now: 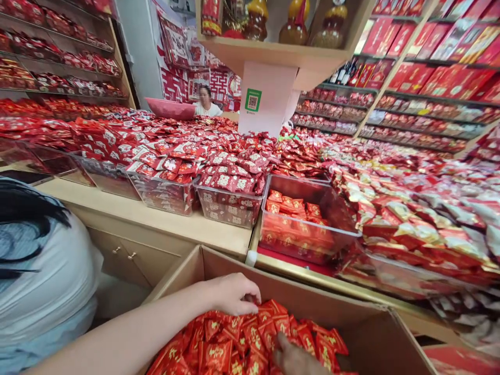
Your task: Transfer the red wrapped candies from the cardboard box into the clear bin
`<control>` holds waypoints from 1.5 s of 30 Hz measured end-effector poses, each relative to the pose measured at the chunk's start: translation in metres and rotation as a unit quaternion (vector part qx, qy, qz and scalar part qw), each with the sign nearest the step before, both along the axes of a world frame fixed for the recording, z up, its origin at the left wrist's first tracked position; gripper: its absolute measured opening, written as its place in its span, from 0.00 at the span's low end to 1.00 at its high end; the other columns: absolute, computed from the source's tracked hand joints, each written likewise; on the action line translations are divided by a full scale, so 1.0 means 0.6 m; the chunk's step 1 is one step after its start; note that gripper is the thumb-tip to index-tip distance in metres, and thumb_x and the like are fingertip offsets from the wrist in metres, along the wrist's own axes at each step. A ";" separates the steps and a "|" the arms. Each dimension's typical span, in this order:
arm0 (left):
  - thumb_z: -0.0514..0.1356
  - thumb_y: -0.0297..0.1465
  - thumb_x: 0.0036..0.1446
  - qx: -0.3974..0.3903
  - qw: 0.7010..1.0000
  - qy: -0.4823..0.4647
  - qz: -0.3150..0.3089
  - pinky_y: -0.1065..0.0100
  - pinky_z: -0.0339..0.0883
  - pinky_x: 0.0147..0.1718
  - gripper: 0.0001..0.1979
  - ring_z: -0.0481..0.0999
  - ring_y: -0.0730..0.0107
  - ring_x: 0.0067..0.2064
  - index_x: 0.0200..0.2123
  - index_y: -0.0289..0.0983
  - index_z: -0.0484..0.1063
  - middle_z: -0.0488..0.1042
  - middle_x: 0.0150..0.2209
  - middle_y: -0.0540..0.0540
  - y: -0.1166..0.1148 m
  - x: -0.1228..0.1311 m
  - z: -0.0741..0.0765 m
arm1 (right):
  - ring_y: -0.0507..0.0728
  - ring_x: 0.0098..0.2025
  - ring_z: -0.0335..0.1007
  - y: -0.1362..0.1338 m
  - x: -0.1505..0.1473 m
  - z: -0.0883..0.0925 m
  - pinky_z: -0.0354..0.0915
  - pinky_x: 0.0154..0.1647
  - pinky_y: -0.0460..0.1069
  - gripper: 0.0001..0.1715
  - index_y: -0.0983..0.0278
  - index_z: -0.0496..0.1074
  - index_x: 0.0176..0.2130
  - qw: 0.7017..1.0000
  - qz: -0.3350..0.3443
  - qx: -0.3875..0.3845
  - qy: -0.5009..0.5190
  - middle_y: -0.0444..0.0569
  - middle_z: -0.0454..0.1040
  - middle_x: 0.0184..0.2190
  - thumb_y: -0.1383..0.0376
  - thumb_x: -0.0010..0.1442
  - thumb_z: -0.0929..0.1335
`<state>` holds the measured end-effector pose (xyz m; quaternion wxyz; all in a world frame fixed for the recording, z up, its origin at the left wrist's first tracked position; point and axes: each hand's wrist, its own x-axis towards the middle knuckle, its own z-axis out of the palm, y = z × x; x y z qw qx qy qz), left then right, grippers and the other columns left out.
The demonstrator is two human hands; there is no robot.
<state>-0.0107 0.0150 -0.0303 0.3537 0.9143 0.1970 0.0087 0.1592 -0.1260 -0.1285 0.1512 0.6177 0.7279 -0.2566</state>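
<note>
Small red wrapped sweets (216, 357) with gold lettering lie in a loose heap inside an open cardboard box (371, 330), the landmark for all positions below. The heap sits against the box's left part; bare brown cardboard shows at its right end.

Left hand (236, 294): inside the box, just over the far edge of the heap, fingers curled down, a gap visible near the thumb. Whether a sweet is gripped cannot be told. Right hand (299, 359): at the box's near side, over the sweets, blurred and cut by the frame; finger state cannot be told.

Directly beyond the box: a clear plastic bin (332, 200), partly filled with orange-red packets (287, 205). Beyond the box to the left: a bin heaped with maroon packets (234, 177), on a pale wooden counter (167, 216). Beyond the box to the right: a mound of red, gold and white packets (425, 224).

Left of the box: a co-worker (74, 255) in a white top, dark hair hanging. Farther beyond the box: a white pillar (269, 120) bearing a green QR-code placard (253, 100); left of it, a pink basket (172, 108) and a second person (209, 108).
</note>
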 end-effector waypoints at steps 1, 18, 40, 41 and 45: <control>0.54 0.33 0.48 0.017 1.000 0.020 -0.013 0.73 0.61 0.29 0.12 0.71 0.70 0.30 0.36 0.39 0.71 0.74 0.31 0.47 0.000 0.002 -0.006 | 0.62 0.34 0.71 0.000 -0.004 0.008 0.66 0.32 0.51 0.16 0.67 0.70 0.38 0.999 0.045 -0.017 0.000 0.59 0.71 0.40 0.68 0.46 0.64; 0.55 0.34 0.47 0.067 0.989 0.126 -0.043 0.71 0.60 0.28 0.13 0.71 0.68 0.30 0.38 0.42 0.70 0.74 0.31 0.48 -0.007 0.014 -0.056 | 0.56 0.30 0.70 -0.031 -0.052 0.057 0.59 0.24 0.45 0.22 0.56 0.61 0.48 0.961 0.208 0.041 0.179 0.47 0.73 0.34 0.59 0.52 0.63; 0.56 0.40 0.49 -0.552 0.832 -0.044 0.027 0.69 0.63 0.30 0.14 0.71 0.73 0.30 0.33 0.37 0.69 0.70 0.33 0.47 -0.048 0.040 0.027 | 0.46 0.16 0.59 0.060 0.020 0.161 0.54 0.19 0.42 0.21 0.66 0.61 0.26 0.695 -0.307 -0.056 0.648 0.41 0.67 0.16 0.50 0.53 0.59; 0.56 0.41 0.49 -0.550 0.833 -0.046 0.027 0.69 0.63 0.30 0.14 0.71 0.73 0.30 0.34 0.37 0.69 0.70 0.33 0.47 -0.048 0.040 0.029 | 0.46 0.16 0.59 0.061 0.020 0.163 0.54 0.18 0.42 0.21 0.66 0.61 0.26 0.693 -0.307 -0.050 0.651 0.41 0.66 0.16 0.50 0.53 0.59; 0.55 0.41 0.49 -0.570 0.819 -0.051 0.040 0.69 0.63 0.30 0.15 0.70 0.73 0.30 0.36 0.37 0.68 0.70 0.34 0.46 -0.042 0.040 0.031 | 0.46 0.17 0.58 0.068 0.025 0.169 0.53 0.17 0.42 0.21 0.67 0.64 0.26 0.708 -0.286 -0.005 0.645 0.41 0.65 0.16 0.52 0.54 0.59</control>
